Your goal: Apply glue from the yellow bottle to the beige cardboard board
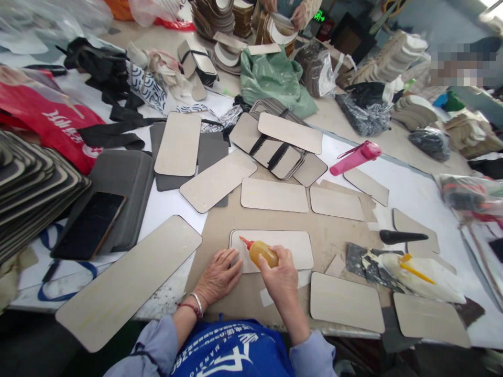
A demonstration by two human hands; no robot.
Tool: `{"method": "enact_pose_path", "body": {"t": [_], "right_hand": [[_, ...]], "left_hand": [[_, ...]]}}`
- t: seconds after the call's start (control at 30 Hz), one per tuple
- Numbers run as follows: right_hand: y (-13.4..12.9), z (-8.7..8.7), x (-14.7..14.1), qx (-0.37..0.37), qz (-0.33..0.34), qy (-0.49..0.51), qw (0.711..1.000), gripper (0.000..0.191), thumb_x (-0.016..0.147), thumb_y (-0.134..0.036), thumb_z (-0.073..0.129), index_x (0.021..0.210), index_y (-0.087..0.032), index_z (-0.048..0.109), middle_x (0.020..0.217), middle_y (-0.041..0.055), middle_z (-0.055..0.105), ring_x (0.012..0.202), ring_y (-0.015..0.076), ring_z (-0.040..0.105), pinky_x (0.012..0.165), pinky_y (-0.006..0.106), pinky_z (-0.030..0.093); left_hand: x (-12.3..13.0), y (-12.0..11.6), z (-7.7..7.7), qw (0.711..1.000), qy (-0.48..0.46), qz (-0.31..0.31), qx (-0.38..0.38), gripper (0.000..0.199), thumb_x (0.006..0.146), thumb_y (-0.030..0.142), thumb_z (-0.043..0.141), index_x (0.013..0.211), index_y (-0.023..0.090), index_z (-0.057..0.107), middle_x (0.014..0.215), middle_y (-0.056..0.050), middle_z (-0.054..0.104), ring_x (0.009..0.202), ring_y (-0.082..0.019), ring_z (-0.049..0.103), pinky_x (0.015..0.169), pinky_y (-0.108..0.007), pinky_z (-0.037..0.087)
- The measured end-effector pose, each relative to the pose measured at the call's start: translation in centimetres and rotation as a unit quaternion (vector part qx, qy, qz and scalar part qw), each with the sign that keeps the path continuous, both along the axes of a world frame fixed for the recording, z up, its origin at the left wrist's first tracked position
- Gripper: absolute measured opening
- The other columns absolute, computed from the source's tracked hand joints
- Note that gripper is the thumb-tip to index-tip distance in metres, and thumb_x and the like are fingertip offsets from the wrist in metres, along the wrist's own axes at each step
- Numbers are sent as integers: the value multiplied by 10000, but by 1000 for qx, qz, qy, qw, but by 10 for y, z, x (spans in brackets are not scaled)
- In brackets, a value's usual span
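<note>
Two hands work at the near edge of the bench (416,193), both over a pale rounded card (293,246) that lies flat on a brown sheet of paper (338,235). The right hand (281,275) is closed around a small amber glue bottle (262,253), fingers wrapped over its body, forearm rising from the near edge with the wrist bent slightly inward. The bottle lies tipped almost level, its red nozzle (246,242) pointing left and touching or nearly touching the card's left end. The left hand (220,275) is open and holds nothing: its palm faces down, fingers spread and pressed on the card's near left corner, just beside the bottle. A silver bangle (198,303) and a red cord circle that wrist.

More cards of the same shape lie around on the paper, one just right of the right hand near the front edge (346,301). A long card (129,283) hangs over the near left edge. A dark phone (88,225) rests on grey pads toward the left side. A pink bottle (356,157) lies farther back to the right. At the far edge, another person's hands (298,18) hold stacked pieces.
</note>
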State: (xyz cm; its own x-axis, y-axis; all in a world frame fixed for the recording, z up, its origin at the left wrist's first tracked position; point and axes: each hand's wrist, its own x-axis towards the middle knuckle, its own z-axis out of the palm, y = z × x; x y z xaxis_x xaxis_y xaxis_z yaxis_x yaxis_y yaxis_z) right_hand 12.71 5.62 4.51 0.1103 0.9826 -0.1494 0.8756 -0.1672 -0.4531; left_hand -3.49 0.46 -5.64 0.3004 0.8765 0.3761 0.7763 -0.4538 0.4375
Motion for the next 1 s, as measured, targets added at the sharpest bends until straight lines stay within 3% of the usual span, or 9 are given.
{"method": "enact_pose_path", "body": {"t": [0.57,0.87,1.0], "right_hand": [[4,9,20,4,-19,-91,996,144,789,-274,548,926,-230,552,872,-7,490,654,115,515,562,226,341],[2,10,-7,39,71,-81,993,157,763,-202,563,917,-220,582,857,18,491,736,141,546,584,217,380],[1,13,-6,47,90,-110,989,209,734,-153,577,931,-224,591,862,31,493,763,160,539,599,225,387]], "left_hand": [[1,1,-1,1000,-6,2,5,237,842,205,519,1060,175,608,1184,-139,581,1163,-268,487,961,-437,408],[2,2,2,1000,4,5,11,229,849,217,506,1051,186,610,1187,-136,584,1168,-257,494,960,-428,418],[2,2,3,1000,7,5,10,232,849,215,505,1057,191,607,1186,-131,585,1162,-257,500,954,-430,422]]}}
